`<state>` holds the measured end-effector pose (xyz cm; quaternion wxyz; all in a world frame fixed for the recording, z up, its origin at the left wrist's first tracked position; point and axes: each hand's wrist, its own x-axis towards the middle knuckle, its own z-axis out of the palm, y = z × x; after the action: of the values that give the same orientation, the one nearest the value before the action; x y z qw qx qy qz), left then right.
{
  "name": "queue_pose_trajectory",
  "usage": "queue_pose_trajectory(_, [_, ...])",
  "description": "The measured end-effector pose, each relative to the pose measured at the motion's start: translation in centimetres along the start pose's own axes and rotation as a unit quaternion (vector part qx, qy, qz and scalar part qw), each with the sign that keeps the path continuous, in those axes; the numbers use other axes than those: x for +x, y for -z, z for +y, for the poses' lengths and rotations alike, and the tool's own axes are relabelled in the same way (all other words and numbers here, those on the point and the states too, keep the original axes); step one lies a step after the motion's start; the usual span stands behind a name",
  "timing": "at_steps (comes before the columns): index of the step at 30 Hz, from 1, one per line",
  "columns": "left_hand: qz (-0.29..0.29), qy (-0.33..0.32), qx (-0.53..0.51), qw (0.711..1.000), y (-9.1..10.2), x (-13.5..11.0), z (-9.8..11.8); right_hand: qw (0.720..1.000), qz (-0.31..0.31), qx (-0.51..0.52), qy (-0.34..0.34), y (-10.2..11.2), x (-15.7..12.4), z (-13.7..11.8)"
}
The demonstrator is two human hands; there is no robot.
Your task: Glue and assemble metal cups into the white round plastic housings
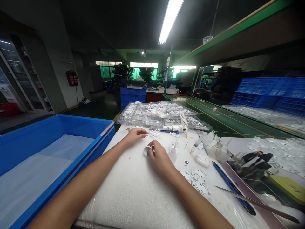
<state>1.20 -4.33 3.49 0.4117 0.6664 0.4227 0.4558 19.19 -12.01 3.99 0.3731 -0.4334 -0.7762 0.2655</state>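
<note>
Clear plastic by the look of it, the little round piece [147, 151] is sitting toward the far edge of the surface [133, 190], the right hand [160, 157] is pinching its rim with its fingers (good spot, it's probably light, rigid, slippery), while the left hand [135, 135] is touching small white parts [154, 133], can't tell if it's gripping one.

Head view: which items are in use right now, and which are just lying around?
In use: right hand pinching a small round clear part; left hand, fingertips at the loose white pieces; white foam pad under both.
Lying about: blue crate, round white discs, blue pen, syringes, black-handled pliers, bagged parts trays.
</note>
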Motion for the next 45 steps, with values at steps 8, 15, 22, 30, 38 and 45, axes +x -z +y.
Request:
queue_pose_trajectory(8, [-0.107, 0.012, -0.108, 0.988, -0.6, -1.3, 3.5, 0.979, 0.035, 0.193, -0.058, 0.8, 0.1, -0.8])
queue_pose_trajectory(15, [-0.121, 0.003, -0.136, 0.983, -1.0, -1.8, 4.9, 0.955, 0.095, 0.271, -0.079, 1.3, 0.3, -0.6])
queue_pose_trajectory(22, [-0.156, -0.023, -0.084, 0.984, -1.2, -2.1, 5.3, 0.966, 0.104, 0.227, -0.070, 1.5, 0.6, 0.4])
queue_pose_trajectory(30, [-0.161, -0.045, -0.052, 0.985, -1.2, -2.3, 5.7, 0.977, 0.117, 0.171, -0.040, 1.9, 0.6, 0.6])
queue_pose_trajectory(38, [-0.086, -0.002, -0.128, 0.988, -2.2, -2.2, 6.5, 0.972, 0.128, 0.194, -0.022, 2.4, 0.9, 0.5])
queue_pose_trajectory(45, [-0.040, 0.022, -0.206, 0.977, -2.2, -1.8, 5.9, 0.977, 0.128, 0.168, 0.023, 2.5, 1.0, 0.9])
